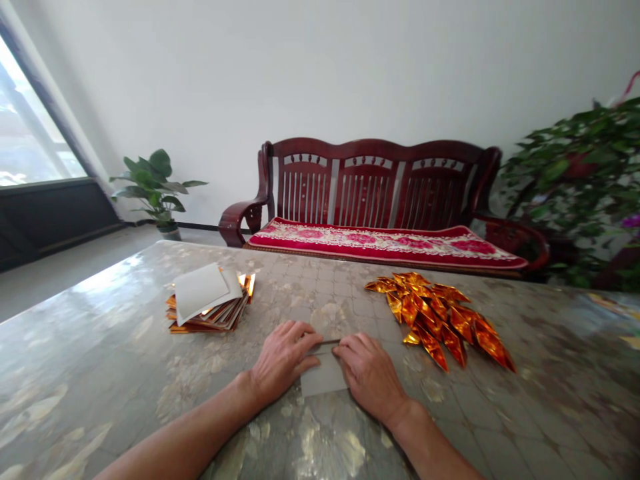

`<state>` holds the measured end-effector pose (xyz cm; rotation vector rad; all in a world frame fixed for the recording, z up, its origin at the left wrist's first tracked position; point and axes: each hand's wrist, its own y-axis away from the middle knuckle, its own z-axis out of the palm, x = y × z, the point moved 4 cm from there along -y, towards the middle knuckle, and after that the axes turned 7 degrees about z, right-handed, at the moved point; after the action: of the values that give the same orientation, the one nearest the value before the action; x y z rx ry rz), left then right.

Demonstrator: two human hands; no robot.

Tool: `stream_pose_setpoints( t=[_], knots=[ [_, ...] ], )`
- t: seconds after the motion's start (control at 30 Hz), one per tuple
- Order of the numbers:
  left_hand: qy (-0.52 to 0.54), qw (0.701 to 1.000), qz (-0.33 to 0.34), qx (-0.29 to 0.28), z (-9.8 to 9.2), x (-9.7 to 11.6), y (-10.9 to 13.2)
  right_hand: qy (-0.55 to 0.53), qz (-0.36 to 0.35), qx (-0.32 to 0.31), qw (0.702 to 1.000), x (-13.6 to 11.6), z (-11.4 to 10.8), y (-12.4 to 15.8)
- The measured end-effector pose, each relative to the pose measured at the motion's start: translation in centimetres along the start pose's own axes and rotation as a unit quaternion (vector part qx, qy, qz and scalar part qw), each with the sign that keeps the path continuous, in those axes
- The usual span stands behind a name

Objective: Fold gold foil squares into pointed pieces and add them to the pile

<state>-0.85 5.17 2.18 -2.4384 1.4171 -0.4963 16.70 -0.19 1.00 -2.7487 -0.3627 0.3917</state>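
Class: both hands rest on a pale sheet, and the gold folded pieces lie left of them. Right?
No: the head view shows the gold folded pieces on the right of the hands, not the left. The left hand and right hand do rest on the pale sheet.

No text, label, brand or number can be read anywhere in view. The grey sheet (pixel 324 377) at 6 o'clock shows no legible marks, nor does the white sheet (pixel 201 291) topping the stack of gold-edged paper (pixel 207 313) at 10 o'clock. The folded gold foil pieces (pixel 440 317) at 2 o'clock show only glare. A colourful printed strip (pixel 607 307) at 3 o'clock, on the counter's far edge, is too blurred to read.
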Motion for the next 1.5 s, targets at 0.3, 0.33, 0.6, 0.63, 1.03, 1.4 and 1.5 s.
stream_pose_setpoints(
  t=[0.3, 0.33, 0.6, 0.63, 1.03, 1.4, 1.5],
  knots=[
    [0.011, 0.993, 0.039, -0.111, -0.7, 2.8, 0.5, 0.009, 0.02, -0.031, 0.999, -0.3, -0.6, 0.0],
    [0.007, 0.993, 0.024, -0.12, -0.8, 3.0, 0.4, 0.003, 0.024, -0.04, 0.999, -0.3, -0.8, 0.0],
    [-0.009, 0.987, -0.022, -0.16, -1.0, 3.4, 0.6, -0.012, 0.009, -0.12, 0.993, 0.0, -1.9, 0.6],
    [-0.011, 0.986, -0.023, -0.165, -0.9, 3.4, 0.7, -0.005, 0.006, -0.121, 0.993, -0.1, -1.9, 0.6],
    [0.014, 0.985, -0.05, -0.163, -0.8, 1.8, 0.5, 0.003, 0.004, -0.056, 0.998, 0.2, -0.7, 0.2],
    [-0.004, 0.987, -0.08, -0.141, -0.6, 1.8, 0.2, -0.057, 0.025, -0.064, 0.996, 0.6, -2.3, 0.2],
    [-0.009, 0.988, -0.089, -0.128, -0.6, 1.6, 0.2, -0.063, 0.04, -0.045, 0.996, 1.0, -1.6, 0.0]
  ],
)
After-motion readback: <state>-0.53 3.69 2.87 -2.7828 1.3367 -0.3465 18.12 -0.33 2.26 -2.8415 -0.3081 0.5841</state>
